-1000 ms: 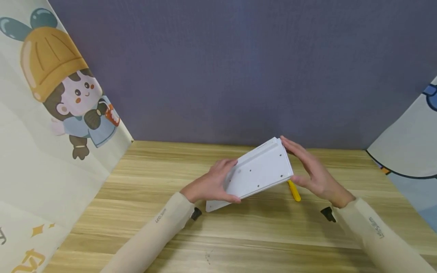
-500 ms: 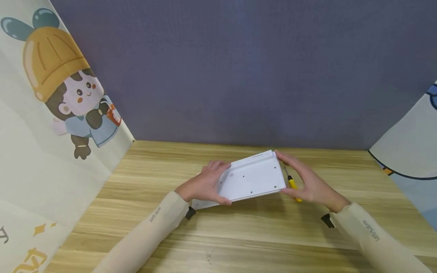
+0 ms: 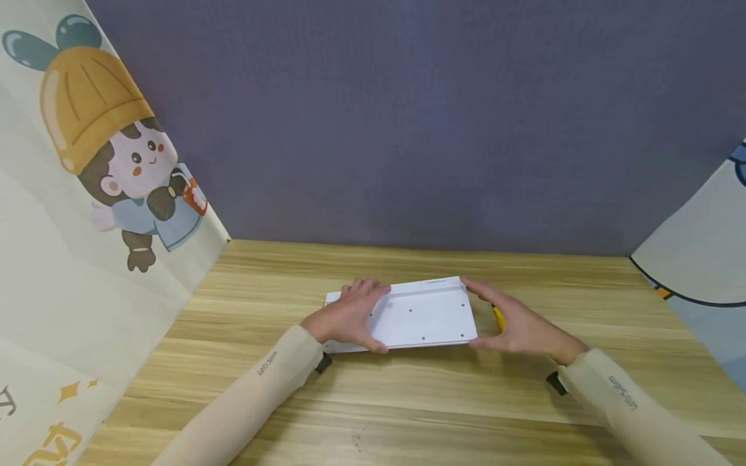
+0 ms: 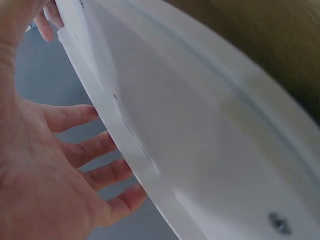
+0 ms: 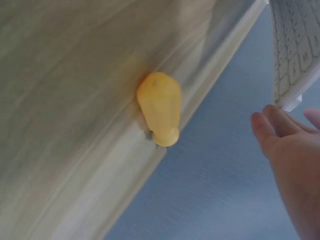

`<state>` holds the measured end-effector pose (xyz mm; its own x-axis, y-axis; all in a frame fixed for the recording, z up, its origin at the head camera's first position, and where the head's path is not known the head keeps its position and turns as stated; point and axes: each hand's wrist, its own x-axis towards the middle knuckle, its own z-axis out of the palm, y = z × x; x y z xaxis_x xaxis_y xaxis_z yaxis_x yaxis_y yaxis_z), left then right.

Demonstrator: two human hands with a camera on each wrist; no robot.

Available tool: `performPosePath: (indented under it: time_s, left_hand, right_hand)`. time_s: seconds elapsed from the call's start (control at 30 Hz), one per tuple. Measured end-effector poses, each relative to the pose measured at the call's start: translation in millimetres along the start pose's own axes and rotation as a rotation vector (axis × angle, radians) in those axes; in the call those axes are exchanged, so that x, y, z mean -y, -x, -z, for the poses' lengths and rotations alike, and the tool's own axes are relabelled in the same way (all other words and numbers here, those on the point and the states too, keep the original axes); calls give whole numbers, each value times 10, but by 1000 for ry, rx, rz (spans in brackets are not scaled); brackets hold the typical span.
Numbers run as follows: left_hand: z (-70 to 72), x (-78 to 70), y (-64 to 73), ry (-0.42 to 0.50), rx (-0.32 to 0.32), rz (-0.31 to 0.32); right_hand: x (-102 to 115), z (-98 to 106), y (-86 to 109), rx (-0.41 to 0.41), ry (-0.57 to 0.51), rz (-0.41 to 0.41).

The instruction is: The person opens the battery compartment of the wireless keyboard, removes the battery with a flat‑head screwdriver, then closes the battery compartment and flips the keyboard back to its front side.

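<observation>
Keyboard [image 3: 431, 317], underside up over table [image 3: 443, 401], is clamped between thumb and fingers of left hand [image 3: 346, 317] at nine o'clock and right hand [image 3: 519, 327] at three, near yellow-handled screwdriver [image 3: 498, 318]; step presumably placement, next calling for level lowering.

**Sleeves and Wrist Fittings**

The left sleeve [image 3: 233, 404] and right sleeve [image 3: 638, 411] were cream, each marked near its end with small dark lettering [image 3: 267, 364]. A black fitting [image 3: 323, 364] projected at the left sleeve's right edge, a second fitting [image 3: 556, 383] at the right sleeve's left edge. The left hand [image 3: 346, 317] and right hand [image 3: 521, 327] were bare.
</observation>
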<state>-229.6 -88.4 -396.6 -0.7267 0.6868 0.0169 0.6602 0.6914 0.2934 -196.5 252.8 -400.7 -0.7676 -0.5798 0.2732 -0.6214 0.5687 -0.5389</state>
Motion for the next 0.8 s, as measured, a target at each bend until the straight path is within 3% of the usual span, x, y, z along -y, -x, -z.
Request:
performPosePath:
  time_s: [0.5,0.8]
  left_hand:
    - [-130,-44,-110,-145,40,10]
    - [-184,-58,-157,-177,43,13]
  right_hand:
    - [-124,-152,20,136,-69,-157]
    - [-174,-199,5,189,17,-184]
